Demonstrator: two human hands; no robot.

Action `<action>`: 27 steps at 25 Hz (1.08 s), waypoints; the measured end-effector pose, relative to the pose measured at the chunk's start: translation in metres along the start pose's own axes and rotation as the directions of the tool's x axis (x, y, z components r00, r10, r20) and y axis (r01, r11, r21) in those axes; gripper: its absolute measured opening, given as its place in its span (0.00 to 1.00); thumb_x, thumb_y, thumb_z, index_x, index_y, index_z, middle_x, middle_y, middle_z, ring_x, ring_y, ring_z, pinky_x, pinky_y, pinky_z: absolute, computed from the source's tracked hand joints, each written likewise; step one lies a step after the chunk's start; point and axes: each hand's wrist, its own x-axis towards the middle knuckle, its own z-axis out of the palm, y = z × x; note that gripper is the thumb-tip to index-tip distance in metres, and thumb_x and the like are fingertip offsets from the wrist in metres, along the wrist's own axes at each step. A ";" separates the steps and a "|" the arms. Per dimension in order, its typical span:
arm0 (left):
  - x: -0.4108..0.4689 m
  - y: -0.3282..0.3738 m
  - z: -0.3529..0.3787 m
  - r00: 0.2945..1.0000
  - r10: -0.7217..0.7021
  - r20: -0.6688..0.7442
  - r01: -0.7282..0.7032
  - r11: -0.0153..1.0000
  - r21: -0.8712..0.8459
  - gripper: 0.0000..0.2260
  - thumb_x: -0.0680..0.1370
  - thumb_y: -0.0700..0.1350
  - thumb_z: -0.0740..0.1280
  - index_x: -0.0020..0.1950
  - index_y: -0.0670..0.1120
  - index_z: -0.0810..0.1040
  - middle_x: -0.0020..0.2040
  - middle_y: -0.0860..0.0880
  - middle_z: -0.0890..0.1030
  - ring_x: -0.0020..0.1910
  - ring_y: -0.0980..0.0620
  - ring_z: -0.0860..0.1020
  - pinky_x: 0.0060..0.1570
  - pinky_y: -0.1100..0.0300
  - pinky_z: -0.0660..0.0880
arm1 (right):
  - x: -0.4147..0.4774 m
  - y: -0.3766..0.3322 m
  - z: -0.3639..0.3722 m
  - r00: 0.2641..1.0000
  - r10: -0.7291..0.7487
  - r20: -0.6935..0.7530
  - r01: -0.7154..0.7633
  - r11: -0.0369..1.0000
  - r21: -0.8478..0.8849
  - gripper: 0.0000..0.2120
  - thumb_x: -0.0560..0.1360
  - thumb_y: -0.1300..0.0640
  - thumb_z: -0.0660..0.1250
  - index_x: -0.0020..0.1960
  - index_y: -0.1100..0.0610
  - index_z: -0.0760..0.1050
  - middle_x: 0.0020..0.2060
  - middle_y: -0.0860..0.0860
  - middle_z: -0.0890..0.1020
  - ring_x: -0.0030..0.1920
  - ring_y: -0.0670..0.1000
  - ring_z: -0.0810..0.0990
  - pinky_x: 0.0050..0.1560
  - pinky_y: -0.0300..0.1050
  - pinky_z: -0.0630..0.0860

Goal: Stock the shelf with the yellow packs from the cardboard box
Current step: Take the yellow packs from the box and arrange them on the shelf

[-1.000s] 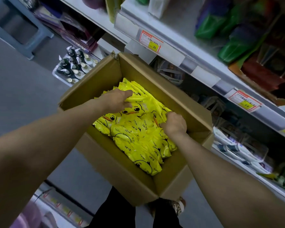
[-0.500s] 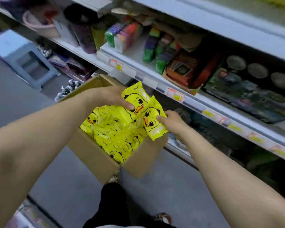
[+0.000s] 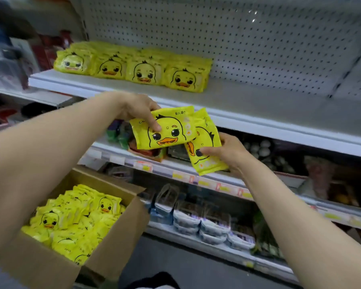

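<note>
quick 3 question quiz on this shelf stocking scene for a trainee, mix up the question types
1. True or false: the left hand holds a yellow pack while the right hand holds a second pack.
2. Where does the row of stocked packs sit on the top shelf? A) its left part B) its right part C) its whole width
3. Fill in: the cardboard box holds boxed packs printed with a cartoon ____ face.

Key: 1 true; 2 A; 3 duck
</note>
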 end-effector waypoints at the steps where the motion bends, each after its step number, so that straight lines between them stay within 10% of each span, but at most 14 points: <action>1: 0.007 0.016 -0.005 1.000 0.014 -0.025 -0.013 0.999 0.040 0.21 0.67 0.39 0.77 0.58 0.44 0.78 0.50 0.43 0.85 0.45 0.44 0.85 0.50 0.45 0.81 | 0.001 -0.006 -0.014 0.999 -0.007 -0.044 0.008 1.000 0.023 0.22 0.63 0.61 0.81 0.56 0.55 0.80 0.47 0.52 0.86 0.47 0.56 0.86 0.53 0.59 0.82; 10: 0.122 0.140 -0.062 0.985 0.145 -0.097 -0.115 0.959 0.260 0.19 0.69 0.44 0.78 0.58 0.47 0.80 0.49 0.48 0.86 0.47 0.47 0.85 0.56 0.45 0.78 | 0.050 -0.061 -0.146 0.903 -0.148 -0.403 0.138 0.989 -0.054 0.17 0.66 0.63 0.80 0.52 0.54 0.80 0.46 0.51 0.86 0.46 0.55 0.85 0.52 0.55 0.82; 17: 0.235 0.207 -0.109 0.963 0.264 -0.057 -0.182 0.790 0.586 0.23 0.68 0.51 0.78 0.60 0.47 0.80 0.53 0.49 0.83 0.52 0.47 0.81 0.57 0.46 0.78 | 0.128 -0.087 -0.207 0.815 -0.211 -0.540 -0.036 0.911 -0.410 0.16 0.67 0.52 0.79 0.53 0.52 0.82 0.47 0.50 0.84 0.47 0.54 0.81 0.45 0.44 0.74; 27: 0.374 0.239 -0.121 0.865 0.502 0.005 -0.369 0.629 0.685 0.21 0.69 0.53 0.77 0.58 0.45 0.79 0.53 0.47 0.80 0.48 0.48 0.78 0.46 0.58 0.74 | 0.200 -0.069 -0.232 0.745 -0.180 -0.642 -0.105 0.919 -0.379 0.17 0.62 0.55 0.81 0.49 0.52 0.81 0.41 0.45 0.83 0.41 0.45 0.80 0.37 0.38 0.72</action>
